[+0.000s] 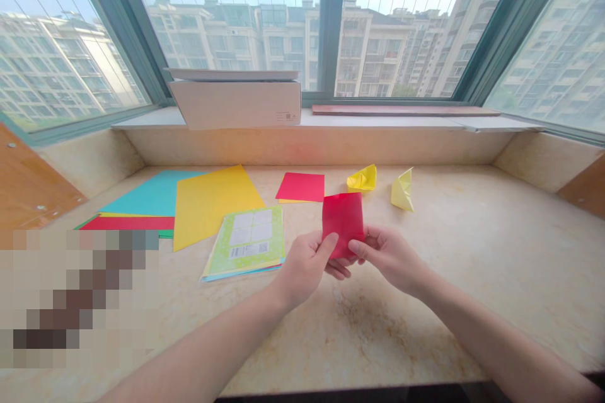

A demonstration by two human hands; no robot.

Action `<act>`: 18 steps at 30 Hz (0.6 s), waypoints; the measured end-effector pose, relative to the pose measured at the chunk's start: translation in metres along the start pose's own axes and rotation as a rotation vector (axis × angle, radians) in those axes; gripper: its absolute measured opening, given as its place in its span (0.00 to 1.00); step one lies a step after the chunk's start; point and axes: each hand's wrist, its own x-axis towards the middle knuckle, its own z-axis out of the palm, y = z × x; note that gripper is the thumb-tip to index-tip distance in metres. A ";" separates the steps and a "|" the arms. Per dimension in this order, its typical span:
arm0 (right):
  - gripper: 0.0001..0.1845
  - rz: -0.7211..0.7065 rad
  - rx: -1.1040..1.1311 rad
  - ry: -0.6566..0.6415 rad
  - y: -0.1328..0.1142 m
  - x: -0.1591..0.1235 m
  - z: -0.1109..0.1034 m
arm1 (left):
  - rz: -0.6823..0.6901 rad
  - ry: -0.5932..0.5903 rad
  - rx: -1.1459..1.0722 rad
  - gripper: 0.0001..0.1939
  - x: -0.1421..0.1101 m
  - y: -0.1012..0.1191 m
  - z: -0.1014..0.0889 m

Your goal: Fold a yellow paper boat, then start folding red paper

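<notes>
A folded piece of red paper [343, 217] is held up above the stone counter between both hands. My left hand [309, 261] grips its lower left edge, thumb on the front and fingers behind. At the lower right edge, my right hand [385, 255] pinches it with the thumb in front. The fingers behind the paper are partly hidden. Just beyond the hands stand a yellow folded paper boat [362, 179] and a pale yellow folded paper shape [403, 190]. Left of them lies a flat red sheet [302, 186] with yellow paper under it.
On the left lie a large yellow sheet [208, 201], a blue sheet [146, 194] and a red sheet [132, 223]. A green-labelled paper pack [250, 245] is near my left forearm. A white box [241, 102] rests on the windowsill. The counter's front edge [359, 390] is near me.
</notes>
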 end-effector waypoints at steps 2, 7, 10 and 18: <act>0.17 -0.005 -0.015 0.002 -0.002 0.000 0.001 | 0.010 0.006 0.021 0.25 0.000 -0.001 0.000; 0.17 0.008 0.011 0.131 -0.006 0.000 0.005 | 0.163 0.190 0.129 0.26 -0.003 -0.001 0.001; 0.18 -0.006 0.041 0.195 -0.005 0.000 0.008 | 0.245 0.236 0.155 0.24 -0.003 -0.001 0.000; 0.18 -0.040 0.065 0.208 -0.007 -0.001 0.010 | 0.260 0.271 0.106 0.18 -0.003 0.002 0.001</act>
